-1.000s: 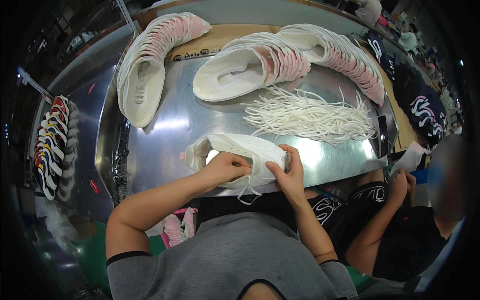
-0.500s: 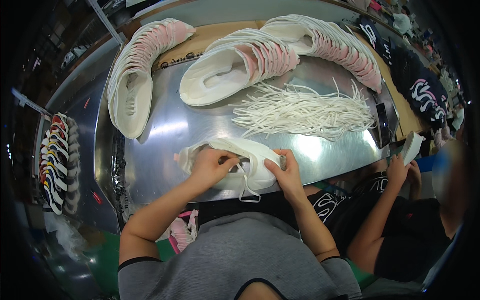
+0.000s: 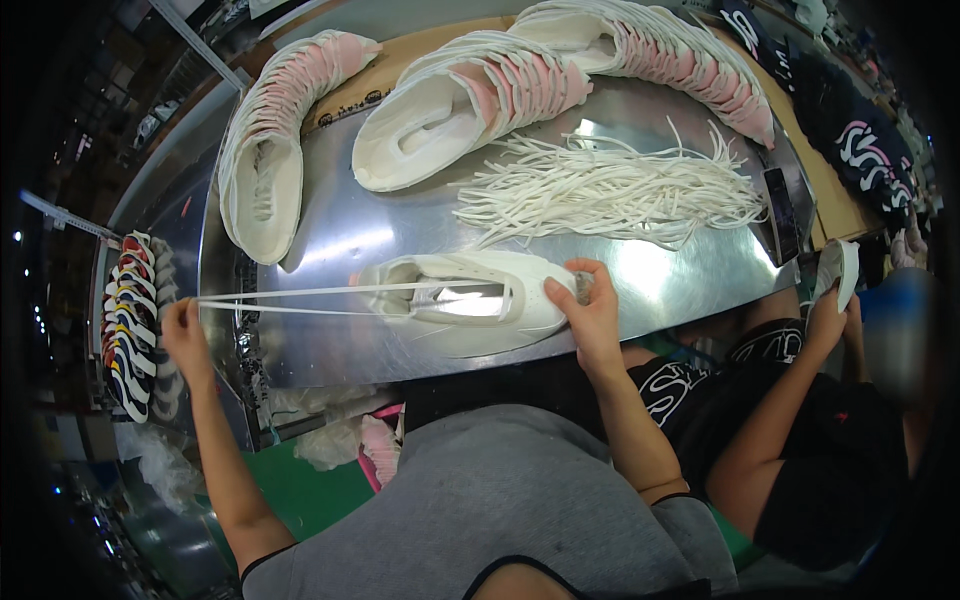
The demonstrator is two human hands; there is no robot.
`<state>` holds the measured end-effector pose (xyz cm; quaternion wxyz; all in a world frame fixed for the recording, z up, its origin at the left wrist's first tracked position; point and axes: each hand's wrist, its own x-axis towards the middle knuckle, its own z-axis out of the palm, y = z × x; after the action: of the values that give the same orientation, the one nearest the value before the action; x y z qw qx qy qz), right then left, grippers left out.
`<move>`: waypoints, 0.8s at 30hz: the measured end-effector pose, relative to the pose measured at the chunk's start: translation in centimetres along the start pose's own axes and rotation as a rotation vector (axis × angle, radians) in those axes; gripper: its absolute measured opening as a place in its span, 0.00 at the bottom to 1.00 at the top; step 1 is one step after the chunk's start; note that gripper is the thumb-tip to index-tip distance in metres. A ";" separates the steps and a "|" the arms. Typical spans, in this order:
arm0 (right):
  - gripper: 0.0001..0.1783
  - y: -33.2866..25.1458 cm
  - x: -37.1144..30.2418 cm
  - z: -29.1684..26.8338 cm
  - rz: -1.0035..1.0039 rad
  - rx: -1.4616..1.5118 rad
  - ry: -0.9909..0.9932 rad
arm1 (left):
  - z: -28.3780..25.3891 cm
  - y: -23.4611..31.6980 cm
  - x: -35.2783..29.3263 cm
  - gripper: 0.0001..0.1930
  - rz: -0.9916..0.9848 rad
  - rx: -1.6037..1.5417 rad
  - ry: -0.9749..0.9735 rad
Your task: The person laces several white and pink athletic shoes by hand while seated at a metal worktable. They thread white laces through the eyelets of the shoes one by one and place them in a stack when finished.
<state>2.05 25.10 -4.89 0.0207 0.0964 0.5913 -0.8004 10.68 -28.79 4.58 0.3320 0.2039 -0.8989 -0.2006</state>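
A white shoe upper (image 3: 460, 345) lies on its side lengthwise on the metal table, toe to the right. My right hand (image 3: 597, 315) grips its toe, thumb on top. A small greyish thing (image 3: 583, 288) shows between thumb and fingers; its kind is unclear. Far out to the left, my left hand (image 3: 184, 335) is closed on the ends of a white shoelace (image 3: 290, 294). Two taut strands run from the fingers across to the shoe's throat opening. Beyond the shoe lies a loose heap of white shoelaces (image 3: 610, 190).
Nested white-and-pink shoe uppers (image 3: 262, 205) curve along the table's left; more stacks (image 3: 385, 160) stand at the back. A dark phone (image 3: 784, 215) lies by the right edge. Colourful uppers (image 3: 128, 325) hang at far left. At right, a co-worker's hand (image 3: 828, 315) holds a white piece.
My left hand has moved from inside the shoe opening far to the left, drawing the lace out into two straight strands. My right hand stays on the toe.
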 end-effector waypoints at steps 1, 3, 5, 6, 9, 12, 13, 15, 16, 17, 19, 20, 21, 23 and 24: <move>0.22 0.7 0.3 -0.2 0.008 -0.038 -0.021 | 1.6 3.6 -1.0 0.05 0.048 -0.116 -0.043; 0.22 0.7 0.7 -0.3 0.003 -0.075 -0.036 | 4.9 15.0 -4.7 0.03 0.055 -0.445 -0.337; 0.20 0.0 0.7 -0.4 -0.122 -0.604 -0.032 | 6.1 22.5 -7.8 0.03 0.337 -0.865 -0.762; 0.20 -0.5 0.8 -0.5 -0.138 -0.614 -0.016 | 5.8 27.4 -7.8 0.04 0.709 -0.690 -0.782; 0.19 -2.1 0.4 -1.0 -0.592 -1.136 0.089 | 8.2 28.9 -8.6 0.05 0.585 -0.720 -0.732; 0.22 -2.8 -0.3 -2.5 -0.254 -0.911 0.065 | 10.6 28.2 -8.5 0.05 0.525 -0.682 -0.647; 0.26 -3.0 -0.4 -3.2 -0.112 -0.678 -0.051 | 10.8 28.2 -8.5 0.05 0.553 -0.628 -0.614; 0.28 -4.8 -1.8 -1.6 -0.141 -0.537 -0.196 | 11.5 28.7 -9.1 0.05 0.561 -0.634 -0.598; 0.30 -5.6 -2.4 -0.3 -0.173 -0.378 -0.359 | 12.0 29.3 -9.4 0.05 0.564 -0.645 -0.599; 0.32 -5.9 -2.6 0.8 -0.128 -0.285 -0.427 | 12.2 29.8 -9.5 0.05 0.592 -0.656 -0.627; 0.25 -5.4 -1.8 2.4 -0.148 -0.286 -0.453 | 12.9 30.4 -9.7 0.05 0.597 -0.697 -0.662; 0.25 -4.7 -1.1 2.7 -0.162 -0.287 -0.450 | 13.3 30.4 -9.8 0.05 0.609 -0.701 -0.655; 0.20 -3.8 -0.7 3.1 -0.216 -0.259 -0.474 | 13.6 30.0 -9.9 0.05 0.487 -0.766 -0.720; 0.10 -3.6 -0.4 4.1 -0.213 -0.243 -0.436 | 14.2 29.3 -9.8 0.07 0.365 -0.841 -0.782; 0.10 -3.4 -0.5 4.2 -0.212 -0.232 -0.429 | 14.0 29.0 -9.7 0.07 0.371 -0.834 -0.791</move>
<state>1.44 22.06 -0.36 0.0727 -0.1411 0.6680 -0.7270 1.15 3.48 4.15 0.0539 -0.1935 -0.8203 -0.5354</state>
